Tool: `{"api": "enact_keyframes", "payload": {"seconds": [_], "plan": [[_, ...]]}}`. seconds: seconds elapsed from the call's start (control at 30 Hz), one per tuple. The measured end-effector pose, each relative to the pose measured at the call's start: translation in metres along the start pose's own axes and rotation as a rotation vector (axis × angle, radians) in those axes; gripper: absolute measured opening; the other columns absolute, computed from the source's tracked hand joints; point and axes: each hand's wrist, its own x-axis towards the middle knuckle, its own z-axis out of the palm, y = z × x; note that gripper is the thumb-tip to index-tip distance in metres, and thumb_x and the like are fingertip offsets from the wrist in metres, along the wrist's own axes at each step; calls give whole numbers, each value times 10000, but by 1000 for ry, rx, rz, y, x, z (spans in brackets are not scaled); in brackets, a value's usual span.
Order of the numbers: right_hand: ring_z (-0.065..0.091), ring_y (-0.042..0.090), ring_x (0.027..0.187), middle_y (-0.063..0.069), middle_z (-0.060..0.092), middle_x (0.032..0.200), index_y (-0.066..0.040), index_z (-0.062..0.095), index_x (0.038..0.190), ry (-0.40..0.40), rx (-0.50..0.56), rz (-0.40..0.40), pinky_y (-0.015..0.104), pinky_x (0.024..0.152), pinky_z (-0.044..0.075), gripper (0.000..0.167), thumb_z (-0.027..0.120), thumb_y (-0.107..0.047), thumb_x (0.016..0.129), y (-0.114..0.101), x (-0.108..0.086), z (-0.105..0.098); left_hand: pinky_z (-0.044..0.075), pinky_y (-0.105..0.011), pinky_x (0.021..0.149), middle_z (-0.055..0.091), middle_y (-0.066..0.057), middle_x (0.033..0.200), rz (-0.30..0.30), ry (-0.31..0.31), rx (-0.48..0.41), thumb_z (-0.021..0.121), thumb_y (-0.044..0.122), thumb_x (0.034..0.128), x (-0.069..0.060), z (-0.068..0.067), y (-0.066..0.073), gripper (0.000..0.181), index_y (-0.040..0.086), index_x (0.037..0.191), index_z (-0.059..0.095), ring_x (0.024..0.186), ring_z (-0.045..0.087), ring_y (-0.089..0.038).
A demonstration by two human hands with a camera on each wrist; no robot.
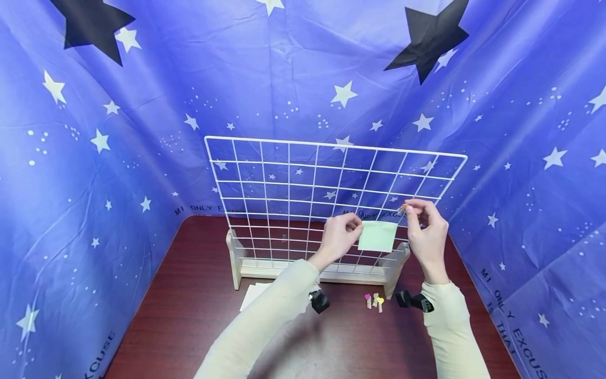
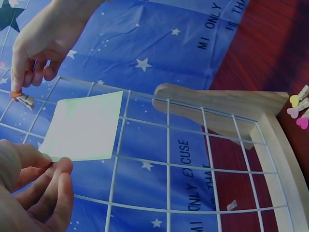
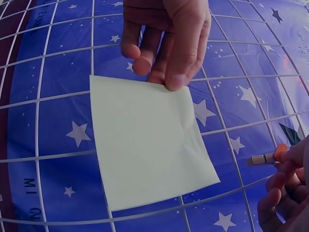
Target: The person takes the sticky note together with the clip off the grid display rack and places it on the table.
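Note:
My left hand (image 1: 338, 234) pinches the edge of a pale green paper square (image 1: 377, 237) between thumb and fingers. The paper is in front of the lower right part of a white wire grid (image 1: 331, 144). Beyond the paper's other side, my right hand (image 1: 428, 231) pinches a small wooden clothespin (image 3: 263, 159) with an orange top. In the right wrist view the clothespin is apart from the paper, pointing toward it over the grid. The paper's edge near the right hand looks slightly creased (image 3: 193, 130).
Wooden feet (image 1: 234, 260) hold the grid upright on a dark red table (image 1: 156, 326). Several small clothespins (image 1: 380, 304) with heart tops lie in front of the grid's right foot. White paper (image 1: 252, 296) lies partly under the left forearm. Blue star-patterned cloth (image 1: 293, 95) encloses the table.

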Motion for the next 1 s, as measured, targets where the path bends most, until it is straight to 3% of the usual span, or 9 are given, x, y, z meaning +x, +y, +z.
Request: {"api": "enact_keyframes", "payload": {"seconds": [0.2, 0.43, 0.63, 0.77, 1.0], "plan": [[514, 27, 598, -65, 597, 759, 158, 622, 972, -20, 11, -1, 102, 528, 384, 131, 559, 150, 858, 3, -4, -3, 479, -121, 614, 705, -36, 746, -15, 8, -19, 682, 30, 851, -5, 0, -7, 44, 55, 831, 712, 620, 630, -78], [522, -40, 645, -110, 585, 790, 183, 595, 1007, -13, 81, 53, 104, 532, 386, 141, 544, 124, 889, 9, -7, -7, 480, -115, 617, 706, -43, 746, -19, 3, -27, 676, 38, 859, -7, -4, -13, 41, 40, 837, 711, 629, 643, -93], [548, 1, 700, 105, 586, 852, 182, 592, 1004, -20, 82, 52, 97, 550, 399, 143, 539, 127, 883, 12, -10, -9, 488, -121, 595, 705, -63, 737, 3, -25, -53, 666, 12, 853, -13, -7, -23, 36, 14, 840, 700, 602, 643, -96], [552, 0, 723, 118, 535, 871, 171, 601, 1006, -41, 59, 54, 90, 555, 416, 155, 545, 148, 864, 14, -15, -9, 491, -140, 546, 699, -83, 728, -33, -65, -109, 655, -3, 858, -19, -6, -32, 38, 0, 849, 691, 575, 658, -155], [562, 19, 697, 224, 586, 926, 142, 617, 1022, -122, -23, 33, 86, 560, 415, 168, 562, 145, 863, 22, -29, -9, 501, -159, 545, 695, -61, 726, -81, -92, -130, 648, -7, 853, -36, -2, -54, 44, 13, 848, 687, 577, 663, -146]]}}
